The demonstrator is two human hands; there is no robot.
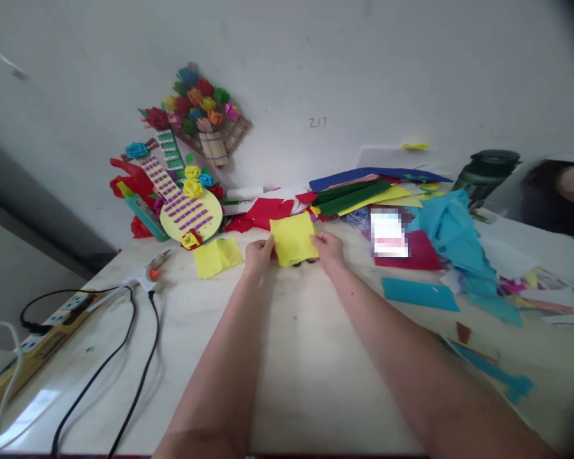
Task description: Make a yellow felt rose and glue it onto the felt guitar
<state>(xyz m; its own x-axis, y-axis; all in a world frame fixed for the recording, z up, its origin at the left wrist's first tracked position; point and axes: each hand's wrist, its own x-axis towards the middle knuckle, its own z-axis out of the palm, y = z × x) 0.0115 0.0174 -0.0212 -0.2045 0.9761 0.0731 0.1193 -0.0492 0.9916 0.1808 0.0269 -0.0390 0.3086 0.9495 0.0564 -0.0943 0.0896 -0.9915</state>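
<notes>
A square yellow sheet of crepe paper (294,239) is held up between my two hands over the middle of the table. My left hand (259,255) pinches its left edge, and my right hand (330,248) grips the right edge. Dark loops, perhaps scissor handles (303,262), show just under its lower edge and are mostly hidden. Left of my left hand lies another creased yellow paper piece (217,257). Behind the held sheet, red paper (263,213) lies in a loose pile.
A glue gun (146,275) with a black cord lies left, near a power strip (52,335). Paper-flower guitar crafts (191,213) lean at the back left. Coloured sheets (354,196), blue crepe paper (447,229) and a dark green bottle (488,171) stand right. A person (562,194) is at far right.
</notes>
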